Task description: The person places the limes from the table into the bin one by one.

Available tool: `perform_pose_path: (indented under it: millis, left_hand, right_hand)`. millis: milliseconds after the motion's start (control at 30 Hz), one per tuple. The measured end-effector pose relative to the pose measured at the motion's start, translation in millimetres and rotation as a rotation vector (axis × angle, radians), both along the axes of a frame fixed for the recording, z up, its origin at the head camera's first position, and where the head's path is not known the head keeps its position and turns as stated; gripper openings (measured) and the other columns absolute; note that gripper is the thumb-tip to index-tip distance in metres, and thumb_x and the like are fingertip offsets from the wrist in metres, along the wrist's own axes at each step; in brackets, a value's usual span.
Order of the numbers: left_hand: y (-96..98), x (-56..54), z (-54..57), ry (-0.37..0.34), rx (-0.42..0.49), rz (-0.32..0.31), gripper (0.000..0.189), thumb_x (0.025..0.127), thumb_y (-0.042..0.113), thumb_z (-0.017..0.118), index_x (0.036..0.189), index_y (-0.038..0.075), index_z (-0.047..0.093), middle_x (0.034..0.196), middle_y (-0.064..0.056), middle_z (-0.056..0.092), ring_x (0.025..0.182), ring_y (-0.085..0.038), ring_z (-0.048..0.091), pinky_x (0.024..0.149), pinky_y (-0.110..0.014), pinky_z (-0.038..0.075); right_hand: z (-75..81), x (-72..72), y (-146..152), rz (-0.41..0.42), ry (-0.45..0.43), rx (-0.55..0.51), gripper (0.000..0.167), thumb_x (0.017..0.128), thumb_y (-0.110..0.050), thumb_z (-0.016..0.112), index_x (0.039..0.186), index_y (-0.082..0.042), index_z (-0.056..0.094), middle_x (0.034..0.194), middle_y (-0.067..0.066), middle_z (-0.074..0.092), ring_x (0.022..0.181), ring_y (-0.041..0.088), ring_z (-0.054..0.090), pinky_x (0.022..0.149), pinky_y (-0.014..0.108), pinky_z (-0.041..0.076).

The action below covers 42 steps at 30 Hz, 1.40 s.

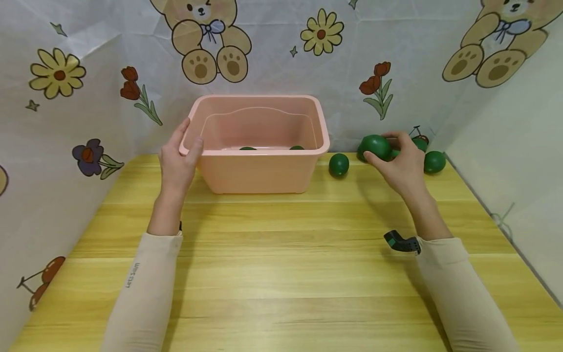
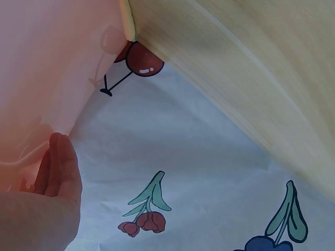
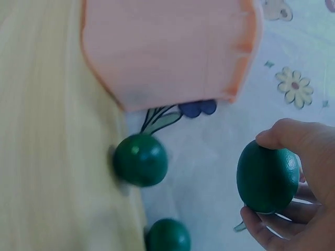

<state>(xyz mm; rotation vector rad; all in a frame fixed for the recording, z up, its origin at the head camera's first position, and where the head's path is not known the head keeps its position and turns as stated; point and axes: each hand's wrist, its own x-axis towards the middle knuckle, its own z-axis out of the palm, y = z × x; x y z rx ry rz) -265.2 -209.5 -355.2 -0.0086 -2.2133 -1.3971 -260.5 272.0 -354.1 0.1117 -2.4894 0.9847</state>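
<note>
My left hand (image 1: pixel 177 161) grips the left rim of a pink plastic bin (image 1: pixel 259 173), thumb over the edge and fingers along the outside wall. In the left wrist view those fingers (image 2: pixel 67 162) lie against the bin's side. At the right, my right hand (image 1: pixel 405 168) holds a smooth dark green egg-shaped ball (image 3: pixel 267 178) between thumb and fingers, above the table. Another green ball (image 1: pixel 338 165) sits just right of the bin. Tops of two green balls (image 1: pixel 296 147) show inside the bin.
More green balls (image 1: pixel 434 162) lie in the back right corner, partly hidden behind my right hand. The bin stands against a white cloth backdrop (image 1: pixel 281 63) printed with bears and flowers. A wood-grain table (image 1: pixel 281 264) spreads out in front, with a white wall (image 1: pixel 519 146) at right.
</note>
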Motion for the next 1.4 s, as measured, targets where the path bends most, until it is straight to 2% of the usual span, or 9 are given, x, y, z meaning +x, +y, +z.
perform_pose_path:
  millis: [167,267,400,567,667,900,1133,1267,1400]
  left_hand:
    - [-0.1,-2.5,0.0,0.012,-0.009,-0.012,0.061,0.099,0.042,0.064,0.155,0.019,0.056,0.152,-0.008,0.061,0.133,-0.029,0.063,0.110,-0.045,0.054]
    - [0.2,-2.0,0.2,0.007,0.000,-0.017,0.060,0.099,0.042,0.064,0.155,0.019,0.056,0.153,-0.008,0.060,0.133,-0.030,0.063,0.110,-0.044,0.053]
    - [-0.2,-0.7,0.8,0.003,0.011,-0.009,0.059,0.099,0.041,0.065,0.154,0.021,0.056,0.152,-0.007,0.060,0.132,-0.029,0.063,0.110,-0.043,0.054]
    - [-0.9,-0.8,-0.1,0.006,0.005,-0.003,0.057,0.098,0.040,0.065,0.153,0.023,0.058,0.151,-0.006,0.062,0.129,-0.028,0.064,0.110,-0.042,0.054]
    - [-1.6,0.0,-1.1,0.006,0.009,0.003,0.057,0.099,0.039,0.065,0.153,0.023,0.058,0.151,-0.005,0.062,0.129,-0.028,0.065,0.110,-0.040,0.054]
    - [0.1,-0.8,0.1,0.016,0.006,-0.003,0.058,0.098,0.040,0.066,0.152,0.022,0.059,0.150,-0.006,0.063,0.129,-0.028,0.065,0.109,-0.038,0.054]
    - [0.0,-1.8,2.6,0.011,-0.013,-0.004,0.059,0.099,0.042,0.064,0.154,0.021,0.057,0.153,-0.006,0.061,0.132,-0.029,0.063,0.110,-0.041,0.054]
    - [-0.7,-0.4,3.2,0.013,-0.004,-0.004,0.059,0.099,0.040,0.064,0.154,0.021,0.057,0.152,-0.006,0.061,0.131,-0.029,0.064,0.110,-0.042,0.054]
    - [-1.8,0.6,1.8,0.024,-0.002,-0.006,0.059,0.098,0.040,0.065,0.152,0.020,0.059,0.150,-0.006,0.063,0.129,-0.028,0.065,0.110,-0.042,0.054]
  right_hand:
    - [15.8,2.3,-11.9,-0.012,-0.005,-0.021,0.064,0.091,-0.037,0.081,0.142,-0.007,0.057,0.134,0.022,0.067,0.123,0.038,0.058,0.091,0.045,0.044]
    - [25.5,1.7,-21.8,-0.005,0.012,-0.041,0.063,0.091,-0.037,0.081,0.143,-0.008,0.058,0.134,0.019,0.068,0.122,0.034,0.061,0.089,0.035,0.045]
    - [38.5,0.2,-40.6,0.033,0.065,-0.073,0.062,0.091,-0.035,0.082,0.141,-0.008,0.059,0.132,0.015,0.068,0.120,0.027,0.064,0.085,0.023,0.048]
    - [52.8,0.2,-66.1,0.093,0.135,-0.133,0.057,0.090,-0.031,0.083,0.138,-0.008,0.062,0.130,0.010,0.069,0.116,0.020,0.066,0.084,0.016,0.050]
    - [58.2,0.6,-82.1,0.145,0.164,-0.152,0.055,0.089,-0.029,0.084,0.136,-0.009,0.064,0.129,0.006,0.070,0.115,0.016,0.066,0.086,0.016,0.052]
    - [48.1,-1.3,-105.0,0.308,0.164,-0.115,0.056,0.088,-0.027,0.086,0.138,-0.010,0.065,0.128,0.008,0.071,0.117,0.020,0.066,0.099,0.044,0.057]
    - [41.8,-3.3,-109.8,0.343,0.184,-0.101,0.056,0.089,-0.025,0.085,0.140,-0.011,0.065,0.128,0.009,0.072,0.116,0.023,0.067,0.096,0.047,0.057]
    - [39.9,-4.6,-109.8,0.367,0.189,-0.099,0.047,0.094,-0.021,0.079,0.137,-0.008,0.066,0.129,0.009,0.072,0.116,0.025,0.068,0.100,0.046,0.057]
    - [37.3,-5.9,-107.4,0.351,0.179,-0.111,0.038,0.098,-0.018,0.074,0.134,-0.007,0.068,0.130,0.009,0.072,0.117,0.025,0.068,0.104,0.047,0.057]
